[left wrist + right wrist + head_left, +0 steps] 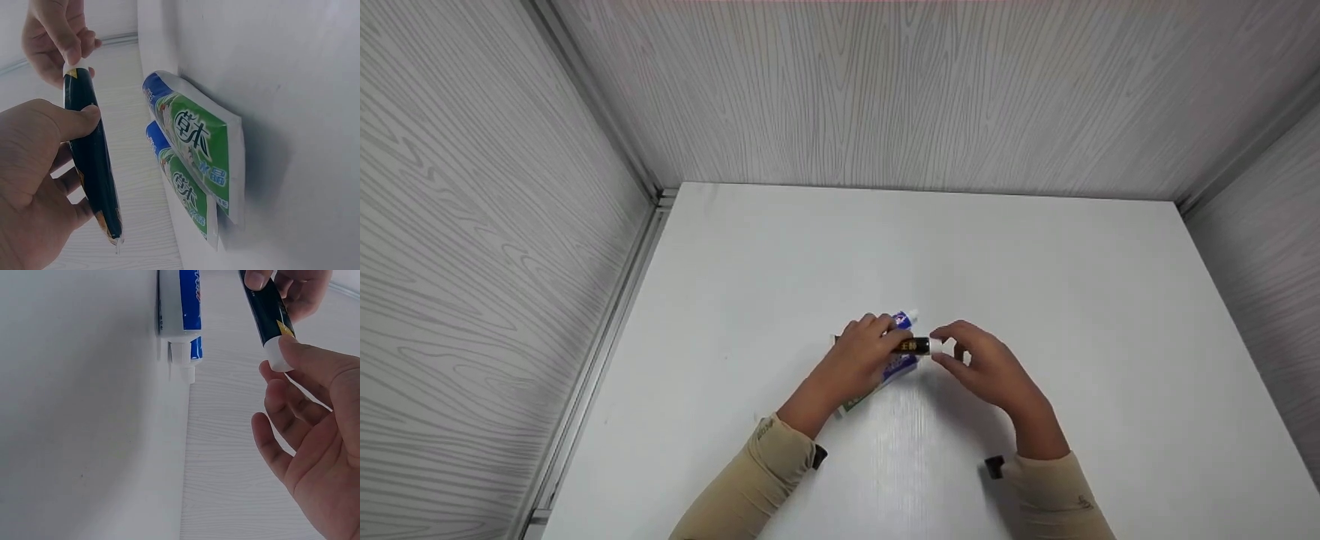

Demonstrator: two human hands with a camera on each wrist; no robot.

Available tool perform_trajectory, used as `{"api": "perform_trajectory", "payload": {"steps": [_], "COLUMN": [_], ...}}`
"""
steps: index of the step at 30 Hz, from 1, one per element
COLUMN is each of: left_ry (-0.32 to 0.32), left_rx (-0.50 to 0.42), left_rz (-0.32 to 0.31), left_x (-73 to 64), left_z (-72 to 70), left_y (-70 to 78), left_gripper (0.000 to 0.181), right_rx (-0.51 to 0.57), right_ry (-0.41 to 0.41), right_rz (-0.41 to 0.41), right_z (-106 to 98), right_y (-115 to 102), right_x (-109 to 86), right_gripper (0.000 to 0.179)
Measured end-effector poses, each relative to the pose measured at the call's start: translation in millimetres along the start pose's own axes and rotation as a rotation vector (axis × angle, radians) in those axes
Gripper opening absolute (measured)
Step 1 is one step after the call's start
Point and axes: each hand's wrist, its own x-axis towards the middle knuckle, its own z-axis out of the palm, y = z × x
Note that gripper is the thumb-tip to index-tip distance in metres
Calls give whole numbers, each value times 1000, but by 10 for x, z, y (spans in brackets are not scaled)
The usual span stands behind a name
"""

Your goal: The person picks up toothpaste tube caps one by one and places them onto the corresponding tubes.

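My left hand [861,352] holds a black toothpaste tube [90,152] with gold marks, thumb on one side and fingers on the other. The tube lies level in the head view, its white cap [277,354] to the right. My right hand [986,364] pinches that cap between thumb and forefinger, the other fingers loosely bent. Below the held tube, two blue, green and white toothpaste tubes [197,135] lie side by side on the table. Both have white caps, seen in the right wrist view. In the head view my left hand partly covers them.
The white table [1035,270] is bounded by a wood-grain panel [840,97] at the back and others at left and right. A metal rail [607,315] runs along the table's left edge. Dark wrist straps or mounts [994,466] show by both sleeves.
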Motion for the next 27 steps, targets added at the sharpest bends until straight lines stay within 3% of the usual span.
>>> {"api": "perform_trajectory", "payload": {"steps": [6,12,16,27], "left_ry": [12,10,9,21], "left_rx": [46,14,-9,-27], "left_rz": [13,15,0,-114], "left_x": [15,2,-1,-19], "left_z": [8,29,23,18], "left_y": [6,-25,-74,-401], "left_gripper": [35,34,34,34], "right_rx": [-50,-40,-13,-43], "right_ry": [5,15,3,-14], "right_rz": [2,-9,28,73], "right_z": [11,16,10,-36], "right_y": [0,18,21,79], "right_x": [-12,-7,-6,-49], "right_gripper": [28,28,35,31]}}
